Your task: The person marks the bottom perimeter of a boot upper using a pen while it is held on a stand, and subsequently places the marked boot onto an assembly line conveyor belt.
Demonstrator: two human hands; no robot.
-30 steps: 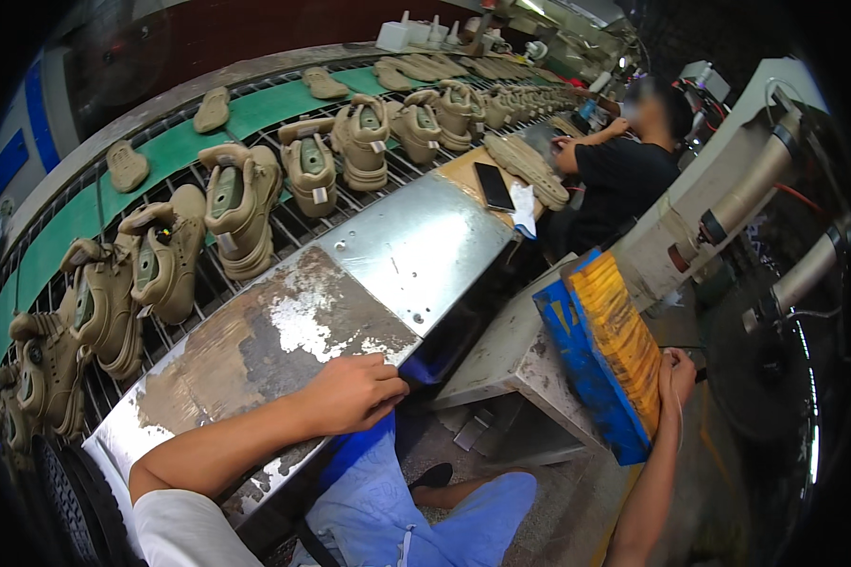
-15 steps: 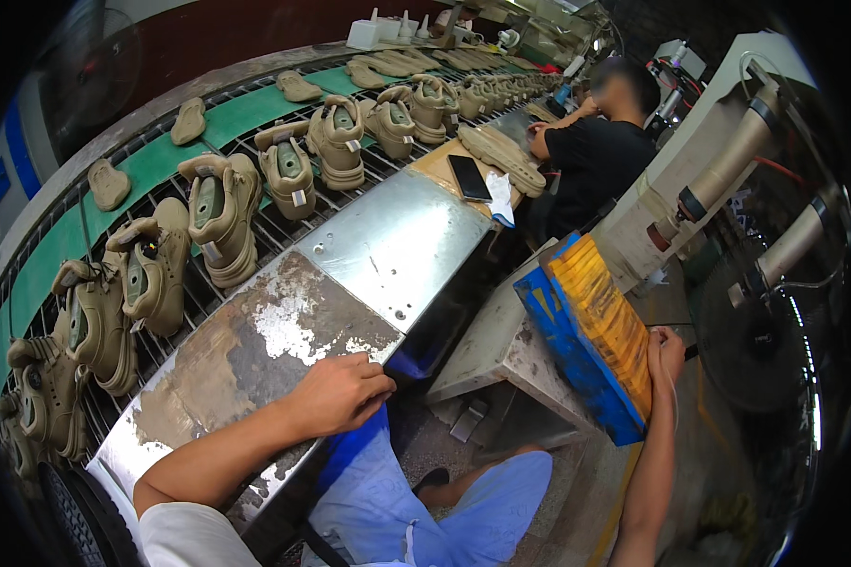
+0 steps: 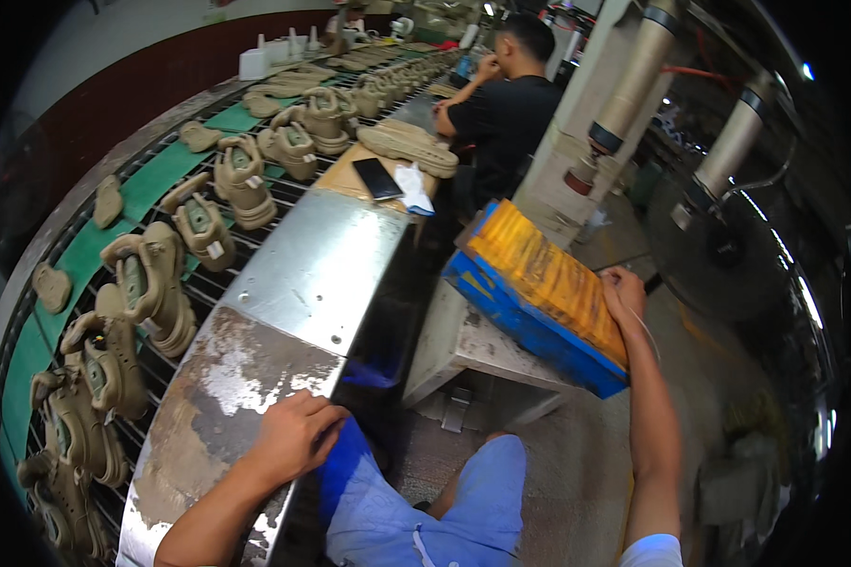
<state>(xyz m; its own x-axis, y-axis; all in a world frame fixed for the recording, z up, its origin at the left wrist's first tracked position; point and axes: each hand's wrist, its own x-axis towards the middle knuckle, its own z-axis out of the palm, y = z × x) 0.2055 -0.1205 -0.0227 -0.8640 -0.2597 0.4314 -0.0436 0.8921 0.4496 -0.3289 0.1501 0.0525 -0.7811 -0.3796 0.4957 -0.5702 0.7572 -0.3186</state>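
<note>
Curling loosely at the edge of the worn metal bench (image 3: 303, 265), the left hand (image 3: 303, 433) shows nothing in its fingers, though the palm is hidden. The right hand (image 3: 624, 295) touches the right end of a yellow-topped blue block (image 3: 544, 279); whether it grips or merely leans there, I cannot tell. That block sits tilted on a grey machine base (image 3: 487, 345), beside a metal cylinder (image 3: 633, 80) slanting down from above. Left of the bench, tan shoes (image 3: 165, 293) line a rod rack with a green strip (image 3: 151, 184). Crowding the bench's far end are a black phone (image 3: 377, 179), a white cloth (image 3: 413, 189) and tan soles (image 3: 407, 148); just beyond, a co-worker in black (image 3: 506, 113) closes off that side.
</note>
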